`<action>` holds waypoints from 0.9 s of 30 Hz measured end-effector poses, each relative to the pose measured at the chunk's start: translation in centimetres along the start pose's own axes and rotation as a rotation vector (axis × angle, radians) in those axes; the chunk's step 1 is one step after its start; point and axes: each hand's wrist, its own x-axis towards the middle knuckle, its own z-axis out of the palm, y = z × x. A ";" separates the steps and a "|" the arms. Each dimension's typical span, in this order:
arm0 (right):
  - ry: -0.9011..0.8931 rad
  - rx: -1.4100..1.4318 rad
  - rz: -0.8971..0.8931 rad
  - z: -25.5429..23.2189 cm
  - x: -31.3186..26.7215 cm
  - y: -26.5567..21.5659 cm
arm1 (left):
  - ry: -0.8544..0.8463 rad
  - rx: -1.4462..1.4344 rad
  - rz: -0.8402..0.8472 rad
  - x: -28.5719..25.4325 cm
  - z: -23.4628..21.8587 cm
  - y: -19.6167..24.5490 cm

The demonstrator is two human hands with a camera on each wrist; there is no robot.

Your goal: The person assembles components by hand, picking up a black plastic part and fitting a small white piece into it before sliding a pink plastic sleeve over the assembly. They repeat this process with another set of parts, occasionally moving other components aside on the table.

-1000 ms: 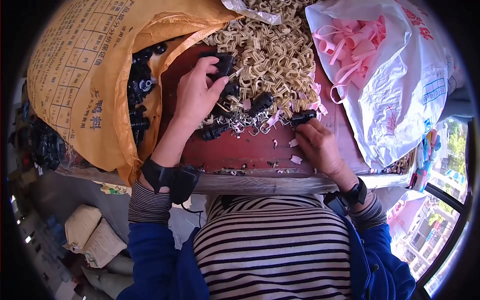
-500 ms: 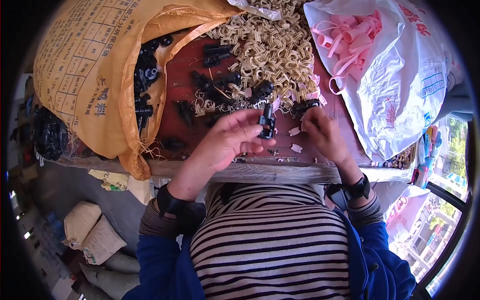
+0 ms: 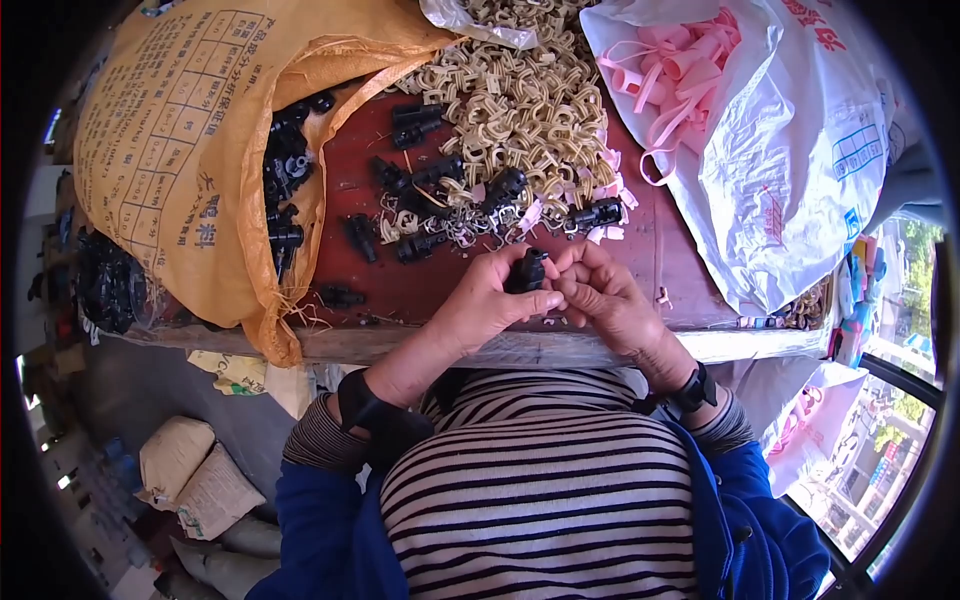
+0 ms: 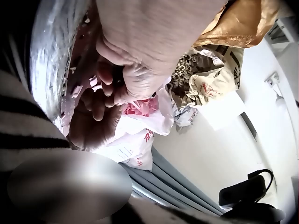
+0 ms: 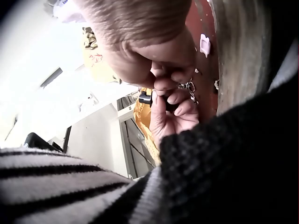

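Note:
In the head view my left hand (image 3: 485, 298) grips a black plastic fitting (image 3: 532, 268) upright between thumb and fingers, over the front of the table. My right hand (image 3: 615, 305) has its fingertips together at the fitting's right side, pinching a small piece whose kind I cannot tell, as the fingers mostly hide it. From the right wrist, the end of the fitting (image 5: 145, 98) pokes out beside the left thumb (image 5: 159, 114), with the right fingers (image 5: 166, 84) close above. In the left wrist view the fitting is hidden behind the left hand (image 4: 140, 79).
Several black fittings (image 3: 415, 125) lie around a heap of beige clips (image 3: 525, 110) on the red table (image 3: 345, 285). An orange woven bag (image 3: 190, 150) with black parts stands left. At right, a white bag (image 3: 790, 190) holds pink tubular pieces (image 3: 690, 65). Small pink scraps (image 3: 610, 190) lie nearby.
My left hand picked up a black fitting from beside the heap and carried it toward me and right. My right hand moved a little left, away from another fitting, to meet it.

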 end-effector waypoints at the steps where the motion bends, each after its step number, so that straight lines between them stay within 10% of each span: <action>1: -0.006 0.034 -0.008 0.0 0.2 0.0 | -0.005 0.004 0.007 0.2 0.0 0.0; 12: 0.032 0.137 -0.053 -0.1 0.6 -0.1 | -0.007 0.205 0.275 1.5 -0.1 -0.3; 27: 0.040 0.250 0.047 -0.4 1.1 0.2 | 0.022 -0.005 0.226 1.9 -0.3 -0.5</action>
